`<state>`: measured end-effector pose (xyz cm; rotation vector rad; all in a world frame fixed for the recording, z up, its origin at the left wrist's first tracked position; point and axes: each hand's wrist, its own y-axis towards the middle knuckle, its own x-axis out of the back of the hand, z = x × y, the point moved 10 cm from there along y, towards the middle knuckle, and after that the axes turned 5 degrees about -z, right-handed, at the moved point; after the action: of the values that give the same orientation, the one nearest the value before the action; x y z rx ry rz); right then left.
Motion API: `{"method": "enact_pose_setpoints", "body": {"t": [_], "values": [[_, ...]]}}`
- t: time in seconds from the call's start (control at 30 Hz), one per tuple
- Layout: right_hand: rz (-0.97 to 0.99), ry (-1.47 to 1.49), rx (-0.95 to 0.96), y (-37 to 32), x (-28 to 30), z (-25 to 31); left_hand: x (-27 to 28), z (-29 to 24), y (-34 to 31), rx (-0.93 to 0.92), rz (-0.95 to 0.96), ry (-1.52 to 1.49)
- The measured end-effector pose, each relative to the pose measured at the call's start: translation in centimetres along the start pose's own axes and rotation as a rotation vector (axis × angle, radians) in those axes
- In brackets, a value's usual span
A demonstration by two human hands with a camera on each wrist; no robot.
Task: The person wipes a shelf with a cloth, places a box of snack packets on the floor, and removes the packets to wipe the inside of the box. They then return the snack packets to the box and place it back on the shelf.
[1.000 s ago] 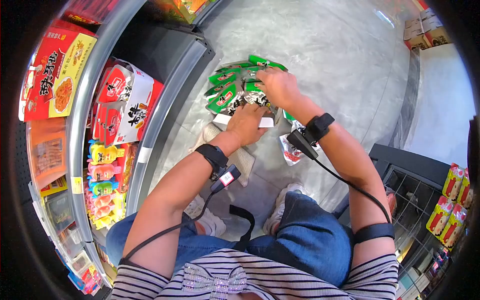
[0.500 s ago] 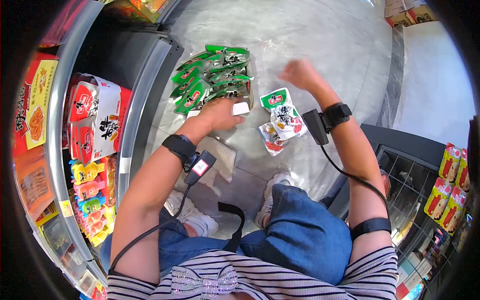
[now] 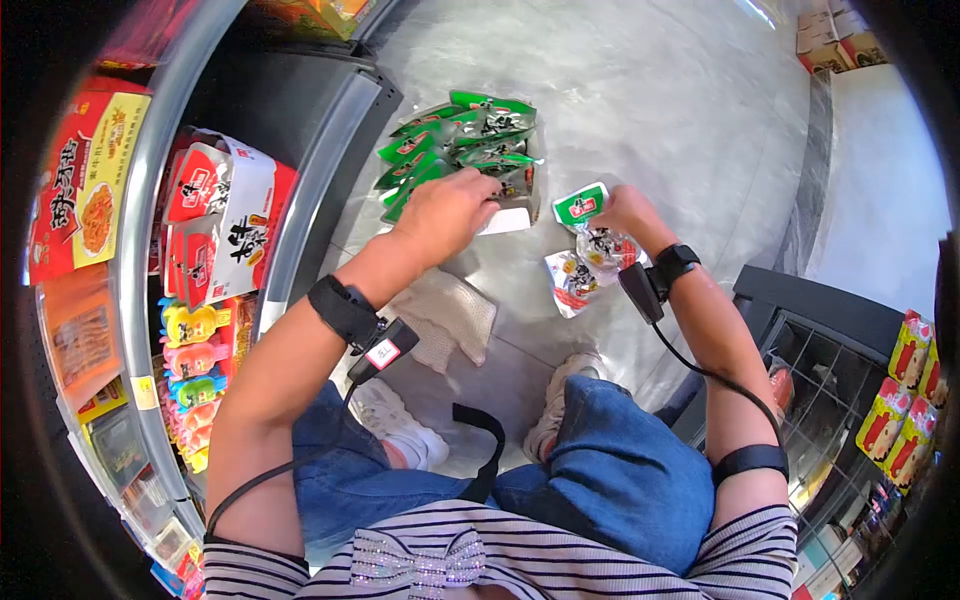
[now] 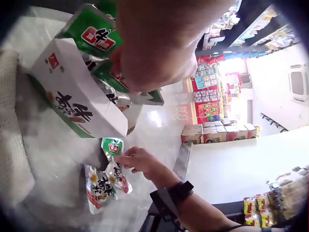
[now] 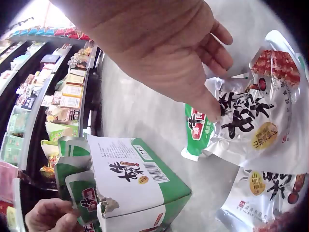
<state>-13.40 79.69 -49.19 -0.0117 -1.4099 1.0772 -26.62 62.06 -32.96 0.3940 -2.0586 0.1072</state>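
Note:
An opened white-and-green carton [image 5: 140,179] stands on the floor, filled with green-topped silver snack packets [image 3: 412,150]. My left hand [image 3: 450,215] is over its near side, fingers bent down at the packets; I cannot tell whether they grip one. In the left wrist view the left hand [image 4: 154,48] hides part of the packets. To the right of the carton, my right hand [image 3: 628,212] pinches a silver snack packet [image 5: 256,116] near its green top, thumb on the printed face. Another snack packet [image 3: 570,285] lies partly beneath it on the floor.
A beige cloth [image 3: 445,315] lies on the floor before my feet. Shelves at left hold a red-and-white snack box [image 3: 235,220] and colourful toy-like packs [image 3: 195,345]. A dark wire rack [image 3: 810,370] stands at right. Cardboard boxes [image 3: 835,40] stand at far right.
My right hand leaves the carton and comes down to the loose packets at right, now pinching one. My left hand shifts from the carton's front edge up over the packets.

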Motion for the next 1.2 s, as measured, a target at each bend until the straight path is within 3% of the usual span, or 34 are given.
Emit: {"method": "enact_pose_setpoints", "body": {"t": [0.17,0.27,0.43,0.53,0.63,0.7,0.83,0.93,1.03,1.13,1.2], "values": [[-0.112,0.007,0.022,-0.6,0.9,-0.5,2.0,1.6,-0.9,0.061,-0.112,0.207],[0.073,-0.216,-0.023,-1.9,0.2,-0.9,1.7,2.1,-1.1,0.086,-0.099,0.328],[0.102,-0.175,0.014,-2.1,-0.8,-1.5,0.4,2.8,-0.7,0.054,-0.109,0.471],[0.181,-0.111,0.051,-1.3,-1.4,-1.5,1.0,2.8,-0.3,0.183,-0.140,0.370],[0.193,-0.071,0.102,-0.8,-0.9,-1.3,1.9,1.5,0.8,0.121,-0.242,0.273],[0.233,-0.081,0.155,-1.4,0.4,-0.2,1.9,2.2,1.4,0.192,-0.260,0.254],[0.228,0.064,-0.006,-1.9,2.1,-1.4,1.7,4.1,1.7,0.325,-0.245,0.182],[0.216,0.194,0.024,-2.8,3.9,-1.0,1.7,4.5,1.7,0.330,-0.225,0.176],[0.230,0.788,0.178,-1.8,4.6,-2.0,1.8,4.8,1.6,0.335,-0.209,0.180],[0.189,1.350,0.291,-5.6,8.9,2.6,1.8,5.0,1.9,0.376,-0.176,0.156],[0.079,0.962,0.398,-5.5,9.4,4.6,1.5,5.2,1.9,0.401,-0.154,0.137]]}}
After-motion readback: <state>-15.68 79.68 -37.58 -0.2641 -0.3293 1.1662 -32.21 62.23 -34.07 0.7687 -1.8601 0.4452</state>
